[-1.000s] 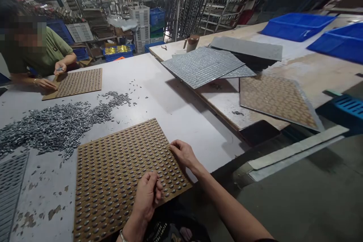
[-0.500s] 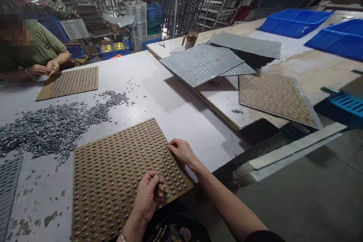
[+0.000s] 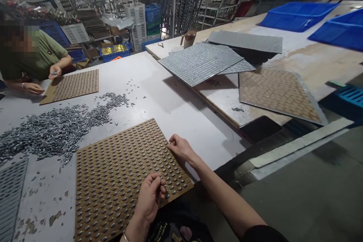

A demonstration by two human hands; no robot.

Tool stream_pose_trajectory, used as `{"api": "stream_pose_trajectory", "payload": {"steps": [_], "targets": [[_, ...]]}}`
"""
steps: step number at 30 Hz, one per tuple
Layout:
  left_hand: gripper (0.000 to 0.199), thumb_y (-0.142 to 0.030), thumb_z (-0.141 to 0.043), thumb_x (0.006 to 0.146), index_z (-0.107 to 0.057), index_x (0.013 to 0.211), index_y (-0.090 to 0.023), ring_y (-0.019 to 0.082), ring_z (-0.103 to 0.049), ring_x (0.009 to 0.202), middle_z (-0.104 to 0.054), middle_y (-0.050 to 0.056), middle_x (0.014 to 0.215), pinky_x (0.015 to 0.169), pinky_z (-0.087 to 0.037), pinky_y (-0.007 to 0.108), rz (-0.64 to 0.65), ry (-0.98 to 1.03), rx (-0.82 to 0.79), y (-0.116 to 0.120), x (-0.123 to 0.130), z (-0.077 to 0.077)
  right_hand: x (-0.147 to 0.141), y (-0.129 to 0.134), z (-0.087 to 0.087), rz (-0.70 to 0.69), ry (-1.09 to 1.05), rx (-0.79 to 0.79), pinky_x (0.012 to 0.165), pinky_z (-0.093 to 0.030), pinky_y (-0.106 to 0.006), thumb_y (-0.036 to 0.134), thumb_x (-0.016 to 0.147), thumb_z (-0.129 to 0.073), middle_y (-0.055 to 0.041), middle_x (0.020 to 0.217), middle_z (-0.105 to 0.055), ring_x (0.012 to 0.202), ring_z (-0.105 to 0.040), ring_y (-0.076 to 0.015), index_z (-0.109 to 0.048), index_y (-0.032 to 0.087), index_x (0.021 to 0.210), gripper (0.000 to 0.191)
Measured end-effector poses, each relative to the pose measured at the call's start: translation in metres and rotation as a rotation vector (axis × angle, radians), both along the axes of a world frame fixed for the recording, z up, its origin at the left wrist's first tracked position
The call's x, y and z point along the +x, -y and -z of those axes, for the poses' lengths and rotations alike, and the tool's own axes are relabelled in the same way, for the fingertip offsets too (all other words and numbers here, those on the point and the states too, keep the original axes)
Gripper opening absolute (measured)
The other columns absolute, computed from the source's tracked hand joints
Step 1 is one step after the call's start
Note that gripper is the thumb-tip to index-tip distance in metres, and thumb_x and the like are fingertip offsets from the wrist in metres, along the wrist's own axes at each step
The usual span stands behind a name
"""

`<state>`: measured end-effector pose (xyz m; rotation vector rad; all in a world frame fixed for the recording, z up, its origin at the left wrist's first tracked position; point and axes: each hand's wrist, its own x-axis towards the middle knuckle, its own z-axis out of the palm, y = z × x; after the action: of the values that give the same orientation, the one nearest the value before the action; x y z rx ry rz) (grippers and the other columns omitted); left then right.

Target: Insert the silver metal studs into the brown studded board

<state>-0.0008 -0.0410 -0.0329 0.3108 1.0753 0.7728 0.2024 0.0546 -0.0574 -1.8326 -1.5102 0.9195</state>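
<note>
A brown board [image 3: 113, 166] studded with rows of small silver oval pieces lies on the white table in front of me. Over its lower right part is my left hand [image 3: 151, 193], its thumb and forefinger pinched on a small silver piece [image 3: 161, 178]. My right hand [image 3: 180, 147] is at the board's right edge, thumb and fingertips pressed together; whatever lies between them is too small to make out. A large heap of loose silver pieces [image 3: 56, 128] spreads over the table beyond the board, to the left.
Across the table [image 3: 136, 68] a person in a green shirt [image 3: 52, 49] works at another studded board [image 3: 75, 86]. Ribbed grey sheets [image 3: 202, 62], a mug [image 3: 189, 39], a black tray [image 3: 260, 128] and blue bins [image 3: 297, 17] are at the right. A grey ribbed panel [image 3: 13, 193] lies left.
My hands have hardly moved, still pinched at nearly the same places. The other person's hands have parted, one lowered to the near left of their board. The view has shifted slightly.
</note>
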Motion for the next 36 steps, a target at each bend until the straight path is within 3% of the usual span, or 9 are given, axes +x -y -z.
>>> {"api": "stream_pose_trajectory", "payload": {"steps": [6, 13, 21, 25, 28, 32, 36], "targets": [[0.038, -0.037, -0.079, 0.068, -0.057, 0.091, -0.016, 0.007, -0.052, 0.053, -0.063, 0.000, 0.070, 0.046, -0.038, 0.017, -0.015, -0.013, 0.048, 0.001, -0.004, -0.008, -0.003, 0.003, -0.007, -0.157, 0.062, 0.200, 0.066, -0.040, -0.024, 0.023, 0.082, -0.059, 0.0008, 0.074, -0.061, 0.069, -0.054, -0.0131, -0.063, 0.019, 0.078, 0.007], [0.038, -0.037, -0.079, 0.068, -0.058, 0.091, -0.017, 0.008, -0.055, 0.054, -0.065, 0.002, 0.072, 0.049, -0.043, 0.018, -0.025, -0.031, 0.053, -0.001, -0.004, -0.019, -0.007, -0.003, -0.005, -0.292, 0.201, 0.179, 0.070, -0.039, -0.024, 0.021, 0.086, -0.059, -0.0010, 0.081, -0.060, 0.076, -0.054, -0.0137, -0.065, 0.019, 0.080, 0.009], [0.038, -0.034, -0.080, 0.067, -0.057, 0.090, -0.016, 0.008, -0.056, 0.054, -0.066, 0.002, 0.074, 0.048, -0.044, 0.017, -0.054, -0.044, 0.043, -0.007, -0.003, -0.019, -0.005, -0.006, -0.008, -0.264, 0.162, 0.152, 0.068, -0.039, -0.025, 0.020, 0.082, -0.060, -0.0008, 0.079, -0.062, 0.074, -0.055, -0.0141, -0.066, 0.019, 0.079, 0.006], [0.039, -0.035, -0.082, 0.066, -0.056, 0.089, -0.016, 0.010, -0.059, 0.060, -0.067, 0.003, 0.077, 0.051, -0.046, 0.019, -0.056, -0.035, 0.080, -0.007, -0.002, -0.023, -0.009, 0.021, -0.027, -0.150, -0.098, 0.210, 0.066, -0.043, -0.025, 0.024, 0.086, -0.057, -0.0002, 0.076, -0.064, 0.069, -0.056, -0.0135, -0.066, 0.018, 0.085, 0.010], [0.037, -0.037, -0.080, 0.069, -0.056, 0.087, -0.016, 0.007, -0.055, 0.057, -0.064, 0.001, 0.074, 0.050, -0.043, 0.017, -0.024, -0.031, 0.113, -0.003, 0.001, -0.022, -0.020, 0.060, -0.039, -0.172, -0.265, 0.207, 0.067, -0.046, -0.025, 0.029, 0.088, -0.057, -0.0003, 0.079, -0.067, 0.071, -0.060, -0.0140, -0.066, 0.019, 0.089, 0.013], [0.033, -0.039, -0.076, 0.073, -0.058, 0.084, -0.014, 0.003, -0.043, 0.048, -0.053, -0.004, 0.060, 0.046, -0.034, 0.015, 0.043, 0.074, 0.088, 0.003, 0.012, -0.019, -0.035, 0.099, -0.040, -0.219, -0.350, 0.199, 0.068, -0.048, -0.025, 0.027, 0.087, -0.060, -0.0010, 0.081, -0.068, 0.075, -0.062, -0.0146, -0.067, 0.020, 0.090, 0.010], [0.037, -0.040, -0.080, 0.068, -0.059, 0.080, -0.012, 0.004, -0.042, 0.049, -0.052, -0.003, 0.062, 0.043, -0.031, 0.015, 0.027, 0.125, 0.052, 0.006, 0.023, -0.017, -0.037, 0.107, -0.039, -0.191, -0.333, 0.201, 0.067, -0.047, -0.025, 0.026, 0.087, -0.059, -0.0004, 0.077, -0.065, 0.073, -0.060, -0.0138, -0.066, 0.020, 0.084, 0.009]]}}
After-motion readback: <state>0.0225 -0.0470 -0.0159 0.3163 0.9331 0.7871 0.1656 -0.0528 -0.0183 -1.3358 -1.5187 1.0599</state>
